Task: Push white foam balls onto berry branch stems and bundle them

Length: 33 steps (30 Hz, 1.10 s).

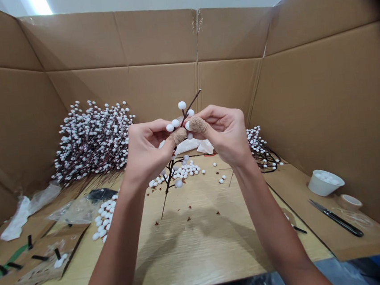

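Note:
A brown artificial berry branch point(169, 178) with white ball berries hangs tilted in front of me, above the table. My left hand point(154, 143) pinches its stem from the left, a tan wrap around the thumb. From the right, my right hand point(220, 128) has its tan-wrapped thumb and fingers closed on a white berry point(187, 125) at the stem. Another white berry point(181, 105) sits higher on a twig, and the stem's bare tip points up right. My fingers partly cover the middle of the branch.
Loose white balls point(189, 169) lie on the table point(200, 249), more by my left forearm. A large pile of finished berry branches point(92, 143) stands at back left. On the right are a white bowl point(325, 183), a knife point(336, 219) and a tape roll point(350, 201). Cardboard walls point(160, 38) enclose the table.

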Tool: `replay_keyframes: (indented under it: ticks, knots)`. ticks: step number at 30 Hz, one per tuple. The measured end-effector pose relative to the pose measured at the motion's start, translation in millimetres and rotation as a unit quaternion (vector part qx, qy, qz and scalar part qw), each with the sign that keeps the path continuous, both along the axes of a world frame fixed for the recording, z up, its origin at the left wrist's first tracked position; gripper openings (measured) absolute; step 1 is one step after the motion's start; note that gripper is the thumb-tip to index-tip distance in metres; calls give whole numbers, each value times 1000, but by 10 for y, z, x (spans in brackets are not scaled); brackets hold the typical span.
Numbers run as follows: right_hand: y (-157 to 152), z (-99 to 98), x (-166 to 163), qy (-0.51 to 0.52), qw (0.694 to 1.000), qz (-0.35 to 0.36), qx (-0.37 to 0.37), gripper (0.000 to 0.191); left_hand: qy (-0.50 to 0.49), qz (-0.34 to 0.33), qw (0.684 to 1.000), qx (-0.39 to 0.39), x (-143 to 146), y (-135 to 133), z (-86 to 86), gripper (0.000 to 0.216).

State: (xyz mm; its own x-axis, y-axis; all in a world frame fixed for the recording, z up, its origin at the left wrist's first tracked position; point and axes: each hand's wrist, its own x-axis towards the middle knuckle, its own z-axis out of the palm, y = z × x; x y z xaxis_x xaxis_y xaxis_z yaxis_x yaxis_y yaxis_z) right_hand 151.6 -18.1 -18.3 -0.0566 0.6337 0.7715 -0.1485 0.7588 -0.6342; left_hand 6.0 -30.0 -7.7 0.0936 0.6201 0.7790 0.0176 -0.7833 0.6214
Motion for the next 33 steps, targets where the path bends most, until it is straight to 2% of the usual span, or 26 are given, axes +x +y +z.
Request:
replay_keyframes:
  ticks: [5, 12, 16, 21, 26, 33]
  knots:
    - [71, -19, 11, 15, 999, 39, -22, 27, 1, -21, 998, -56, -38, 0, 36, 17]
    - [86, 0, 32, 20, 996, 74, -35, 29, 95, -74, 988, -99, -234, 41, 75, 14]
    - [82, 6, 31, 29, 997, 69, -36, 27, 114, -54, 986, -113, -368, 37, 118, 18]
    - [40, 1, -31, -6, 998, 53, -39, 25, 55, -1, 996, -75, -407, 59, 143, 24]
    - [10, -32, -136, -29, 998, 58, -5, 20, -3, -7, 999, -53, -282, 110, 109, 19]
    - [-45, -77, -222, -56, 998, 10, 32, 15, -52, 8, 997, -52, -229, 103, 102, 12]
